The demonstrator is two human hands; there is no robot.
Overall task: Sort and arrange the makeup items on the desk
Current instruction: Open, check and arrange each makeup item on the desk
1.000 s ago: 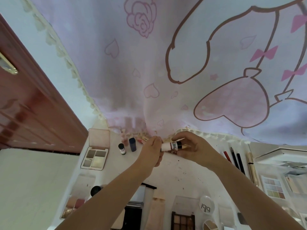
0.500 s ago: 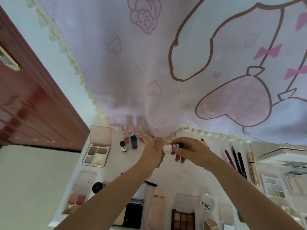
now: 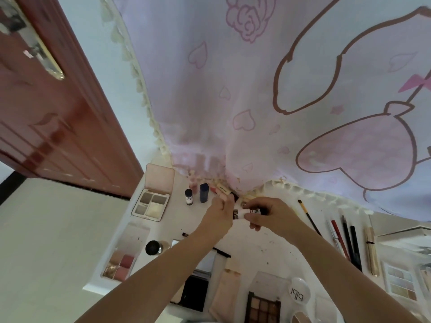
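Observation:
Both my hands meet over the back of the white desk (image 3: 268, 248). My right hand (image 3: 274, 215) grips a small white tube with black lettering (image 3: 245, 212), lying sideways. My left hand (image 3: 219, 213) holds the tube's left end, fingers curled round it. Just behind my left hand lie pink lip tubes (image 3: 220, 190) against the curtain hem. A blue bottle (image 3: 204, 192) and a small black-capped vial (image 3: 189, 197) stand to their left.
An open four-pan palette (image 3: 151, 202) and a blush palette (image 3: 122, 264) lie at the left. Pencils and brushes (image 3: 345, 241) lie in a row at the right, by a gold tube (image 3: 370, 252). More palettes and a round compact (image 3: 299, 293) sit near me. A pink curtain (image 3: 256, 113) hangs behind.
My hands and the white tube have dropped lower toward the desk and drawn closer together. The camera has tilted and shifted a little.

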